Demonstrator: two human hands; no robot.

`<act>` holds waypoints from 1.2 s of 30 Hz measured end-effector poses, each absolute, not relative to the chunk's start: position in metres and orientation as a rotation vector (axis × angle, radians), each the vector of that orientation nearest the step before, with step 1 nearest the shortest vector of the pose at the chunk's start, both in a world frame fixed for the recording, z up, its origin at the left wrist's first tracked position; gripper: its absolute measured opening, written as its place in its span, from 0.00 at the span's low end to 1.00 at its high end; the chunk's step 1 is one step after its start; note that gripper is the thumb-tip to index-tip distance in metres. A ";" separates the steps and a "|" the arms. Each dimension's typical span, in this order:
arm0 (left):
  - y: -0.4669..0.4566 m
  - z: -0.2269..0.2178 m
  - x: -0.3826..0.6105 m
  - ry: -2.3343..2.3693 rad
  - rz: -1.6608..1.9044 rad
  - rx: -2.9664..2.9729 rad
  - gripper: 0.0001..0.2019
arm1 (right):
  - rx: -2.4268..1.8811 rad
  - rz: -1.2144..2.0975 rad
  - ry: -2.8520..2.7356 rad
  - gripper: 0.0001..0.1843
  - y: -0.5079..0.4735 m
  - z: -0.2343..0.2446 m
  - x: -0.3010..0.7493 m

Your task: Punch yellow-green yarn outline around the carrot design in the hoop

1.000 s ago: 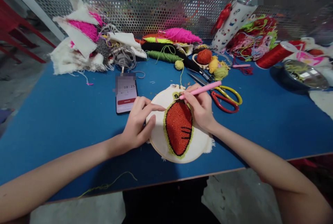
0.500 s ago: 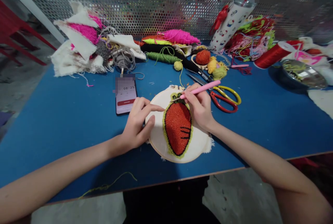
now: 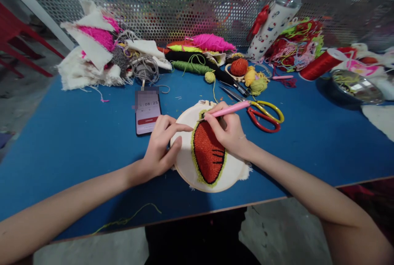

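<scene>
One pink pen-shaped tool [image 3: 232, 109] was, in the head view, gripped between the thumb and fingers of the right hand [image 3: 229, 131], its tip at the top of an orange, black-outlined yarn patch [image 3: 207, 154]. That patch sat on white cloth [image 3: 235, 170] in a round hoop [image 3: 212, 191], which lay on the blue table [image 3: 76, 129] near its front edge. The left hand [image 3: 161, 144] lay over the hoop's left side, index finger stretched toward the patch, thumb apart from it. Scissors [image 3: 266, 117] lay right of the hoop; a phone [image 3: 147, 121], left.
</scene>
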State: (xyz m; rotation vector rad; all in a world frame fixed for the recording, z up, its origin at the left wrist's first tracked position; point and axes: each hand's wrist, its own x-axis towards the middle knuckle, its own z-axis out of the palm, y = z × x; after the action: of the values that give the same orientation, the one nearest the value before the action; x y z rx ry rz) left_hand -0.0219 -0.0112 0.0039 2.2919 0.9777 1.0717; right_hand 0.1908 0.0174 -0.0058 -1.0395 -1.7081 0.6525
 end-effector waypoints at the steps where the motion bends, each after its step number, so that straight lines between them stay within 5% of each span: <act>1: -0.011 0.005 -0.022 0.979 1.072 2.293 0.14 | -1.033 0.628 -1.730 0.05 0.017 -0.006 0.190; 7: -0.012 0.005 -0.022 0.997 1.038 2.311 0.15 | -1.028 0.425 -1.990 0.03 0.014 -0.006 0.186; 13: -0.011 0.002 -0.022 0.988 1.053 2.322 0.15 | -0.970 0.860 -1.578 0.09 0.016 -0.007 0.193; 27: -0.010 0.004 -0.022 0.979 1.052 2.321 0.14 | -0.869 0.862 -1.366 0.11 0.019 -0.016 0.194; 36: -0.012 0.005 -0.022 0.955 1.065 2.330 0.14 | -0.931 0.411 -1.912 0.03 0.013 -0.009 0.186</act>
State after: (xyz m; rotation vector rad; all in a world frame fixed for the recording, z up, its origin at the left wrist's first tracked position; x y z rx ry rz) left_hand -0.0218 -0.0125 0.0049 2.3296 0.9547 1.0645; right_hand 0.1856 0.0126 -0.0091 -0.9308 -1.9117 0.4106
